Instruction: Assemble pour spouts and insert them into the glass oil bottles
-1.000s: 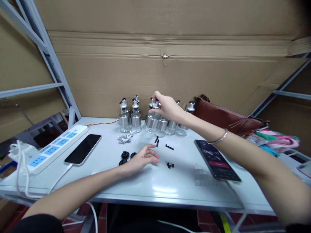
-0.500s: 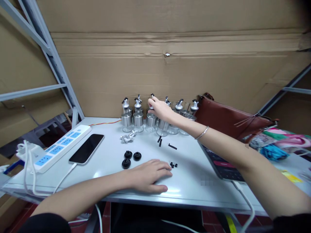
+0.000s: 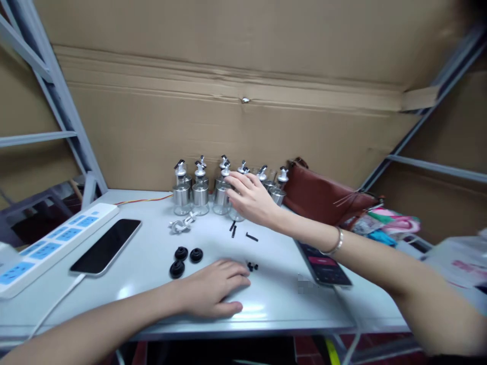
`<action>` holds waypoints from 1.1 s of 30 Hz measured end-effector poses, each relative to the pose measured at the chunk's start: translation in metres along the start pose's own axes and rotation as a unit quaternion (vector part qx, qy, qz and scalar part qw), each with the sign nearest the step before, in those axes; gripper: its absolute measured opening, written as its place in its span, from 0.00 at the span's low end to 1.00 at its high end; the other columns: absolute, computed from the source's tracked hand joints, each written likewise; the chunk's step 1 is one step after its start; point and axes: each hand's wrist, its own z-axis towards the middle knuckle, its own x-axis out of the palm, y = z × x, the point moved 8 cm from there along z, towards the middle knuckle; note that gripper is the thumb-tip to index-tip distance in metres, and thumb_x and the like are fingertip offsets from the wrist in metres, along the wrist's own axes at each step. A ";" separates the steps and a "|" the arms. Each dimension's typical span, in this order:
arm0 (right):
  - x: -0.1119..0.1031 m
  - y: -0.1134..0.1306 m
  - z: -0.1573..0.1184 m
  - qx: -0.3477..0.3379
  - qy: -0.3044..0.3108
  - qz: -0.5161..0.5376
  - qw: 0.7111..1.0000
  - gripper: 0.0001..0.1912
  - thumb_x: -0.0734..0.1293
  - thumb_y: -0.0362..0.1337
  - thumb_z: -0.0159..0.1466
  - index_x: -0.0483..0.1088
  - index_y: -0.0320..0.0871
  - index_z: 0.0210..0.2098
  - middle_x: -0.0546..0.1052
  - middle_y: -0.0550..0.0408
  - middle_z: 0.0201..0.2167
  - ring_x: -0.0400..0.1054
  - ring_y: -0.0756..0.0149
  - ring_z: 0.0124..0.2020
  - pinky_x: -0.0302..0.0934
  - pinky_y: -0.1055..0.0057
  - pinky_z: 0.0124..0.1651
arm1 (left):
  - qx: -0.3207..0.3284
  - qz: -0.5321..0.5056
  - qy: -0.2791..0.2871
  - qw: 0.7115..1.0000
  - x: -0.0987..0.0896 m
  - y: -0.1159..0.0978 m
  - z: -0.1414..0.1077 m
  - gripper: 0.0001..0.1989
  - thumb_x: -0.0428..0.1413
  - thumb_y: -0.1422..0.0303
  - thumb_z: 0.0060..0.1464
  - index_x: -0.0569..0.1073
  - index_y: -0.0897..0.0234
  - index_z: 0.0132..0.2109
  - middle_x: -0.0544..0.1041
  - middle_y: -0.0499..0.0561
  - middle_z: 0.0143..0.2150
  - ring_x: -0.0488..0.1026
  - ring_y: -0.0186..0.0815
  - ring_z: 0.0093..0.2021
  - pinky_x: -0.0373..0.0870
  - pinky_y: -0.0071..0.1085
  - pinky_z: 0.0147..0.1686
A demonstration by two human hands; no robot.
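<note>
My left hand point(image 3: 213, 288) lies flat on the white table, fingers spread, beside some tiny black pieces point(image 3: 251, 266). My right hand point(image 3: 253, 199) hovers in front of the oil bottles with its fingers stretched out, and nothing shows in it. It hides part of that group. The glass bottles point(image 3: 200, 192) have steel bands and silver pour spouts with black flip tips. Between the hands are thin black strips point(image 3: 251, 237). Three round black stoppers point(image 3: 196, 255) sit left of my left hand, with loose silver-white spout parts point(image 3: 182, 223) behind them.
At the left are a white power strip point(image 3: 57, 243) and a phone point(image 3: 106, 247) on a cable. A second lit device point(image 3: 323, 263) lies under my right forearm. A brown bag point(image 3: 323, 195) and colourful cloth point(image 3: 395, 220) are at the right. Cardboard point(image 3: 228, 137) closes the back.
My right hand has come away from a bottle's spout, toward me, and its fingers have straightened. My left hand stays flat on the table. The camera view has turned to the right.
</note>
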 end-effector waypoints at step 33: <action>-0.078 -0.067 -0.034 0.383 0.064 0.146 0.910 0.09 0.65 0.42 0.60 0.70 0.44 0.37 0.79 0.51 0.30 0.73 0.58 0.30 0.54 0.69 0.27 | -0.329 0.245 -0.043 0.911 -0.095 0.130 -0.054 0.14 0.43 0.61 0.62 0.68 0.66 0.42 0.75 0.59 0.40 0.72 0.45 0.41 0.64 0.36 0.40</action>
